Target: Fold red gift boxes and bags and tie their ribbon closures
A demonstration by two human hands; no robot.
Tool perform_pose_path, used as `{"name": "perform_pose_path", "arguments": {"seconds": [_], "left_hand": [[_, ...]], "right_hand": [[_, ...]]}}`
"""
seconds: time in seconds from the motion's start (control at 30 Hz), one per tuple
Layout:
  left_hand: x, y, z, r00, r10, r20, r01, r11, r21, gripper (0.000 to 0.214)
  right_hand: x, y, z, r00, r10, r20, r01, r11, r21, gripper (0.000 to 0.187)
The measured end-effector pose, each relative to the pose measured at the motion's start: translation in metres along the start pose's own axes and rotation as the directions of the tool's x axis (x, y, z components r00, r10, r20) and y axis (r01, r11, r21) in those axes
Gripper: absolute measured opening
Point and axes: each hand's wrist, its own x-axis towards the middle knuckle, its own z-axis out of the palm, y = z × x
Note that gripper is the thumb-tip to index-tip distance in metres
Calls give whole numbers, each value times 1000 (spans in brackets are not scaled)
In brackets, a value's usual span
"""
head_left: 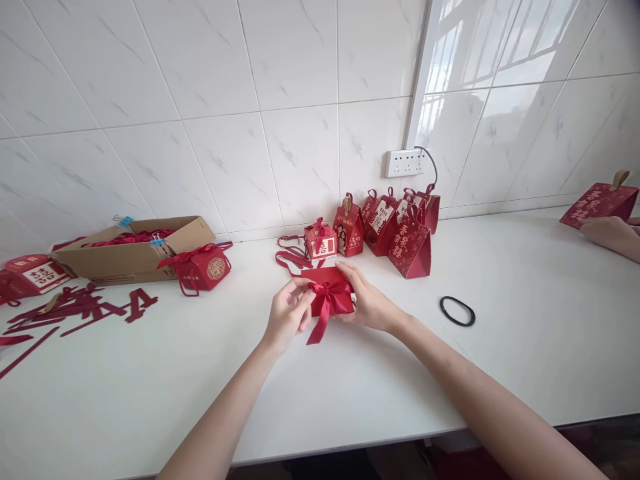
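A small red gift box [331, 283] sits on the white table [150, 373] in front of me, with a red ribbon bow [327, 298] tied on its near side. My left hand [287, 315] pinches the bow's left loop, fingers closed on it. My right hand [367, 300] wraps the box's right side, fingers curled over its top edge. One ribbon tail hangs down toward me.
Several finished red gift boxes [390, 227] stand by the wall behind. A cardboard carton [133, 250] with ribbons, another bowed box [203, 268] and loose red strips [80, 310] lie left. A black hair tie [457, 311] lies right. Another person's hand [613, 235] holds a box at far right.
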Motion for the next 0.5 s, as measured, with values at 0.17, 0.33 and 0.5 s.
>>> {"name": "perform_pose_path", "arguments": {"seconds": [0.17, 0.33, 0.5], "left_hand": [[0, 5, -4, 996, -39, 86, 54, 983, -175, 32], [2, 3, -10, 988, -72, 137, 103, 966, -237, 26], [1, 1, -11, 983, -57, 177, 95, 972, -214, 24]], "right_hand": [[1, 0, 0, 1000, -10, 4, 9, 1000, 8, 101], [0, 0, 0, 1000, -22, 5, 22, 1000, 8, 101], [-1, 2, -2, 999, -39, 0, 39, 999, -7, 101]]}}
